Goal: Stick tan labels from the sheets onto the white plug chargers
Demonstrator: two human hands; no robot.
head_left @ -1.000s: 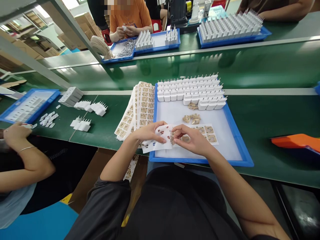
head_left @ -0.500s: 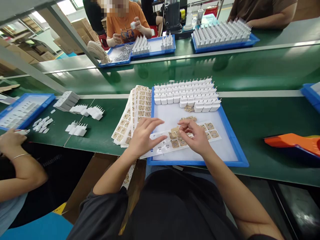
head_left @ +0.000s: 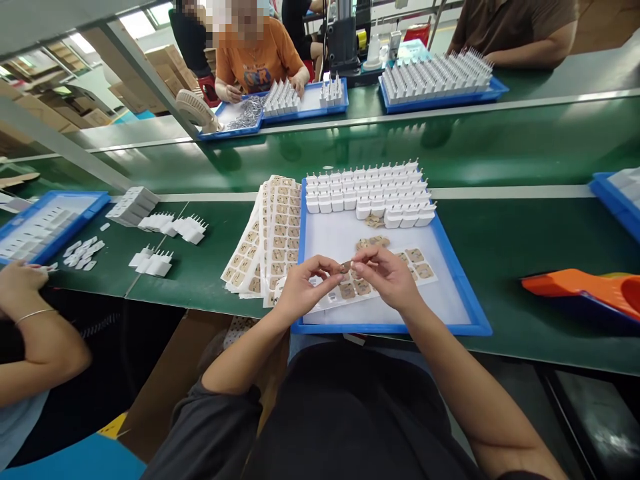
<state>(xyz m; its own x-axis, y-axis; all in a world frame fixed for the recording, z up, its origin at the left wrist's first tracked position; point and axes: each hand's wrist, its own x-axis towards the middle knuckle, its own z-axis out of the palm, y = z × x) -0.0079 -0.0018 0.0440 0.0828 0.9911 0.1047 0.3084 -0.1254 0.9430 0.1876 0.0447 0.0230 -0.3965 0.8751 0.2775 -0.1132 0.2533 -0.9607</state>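
Between the fingertips of my left hand (head_left: 311, 287) and my right hand (head_left: 387, 277) is a small brown sticker piece (head_left: 346, 267), pinched from both sides. Under the hands a sheet of brown stickers (head_left: 424, 270) lies in the blue-rimmed tray (head_left: 463, 287). Loose brown pieces (head_left: 373, 243) lie just beyond my right hand, on the tray's white bottom. Rows of white plug adapters (head_left: 370, 190) with pins up fill the tray's far end. Left of the tray, more sticker sheets (head_left: 283, 227) are fanned out on the green table.
White plugs (head_left: 155, 261) and small white parts (head_left: 84, 252) lie on the left, near a co-worker's hand (head_left: 23, 283) and another blue tray (head_left: 95, 203). An orange object (head_left: 580, 283) is at right. Across the bench are people and filled trays (head_left: 440, 99).
My left hand has closed from spread fingers into a pinch and moved right to meet my right hand at the brown piece. The person opposite has lowered a raised hand.
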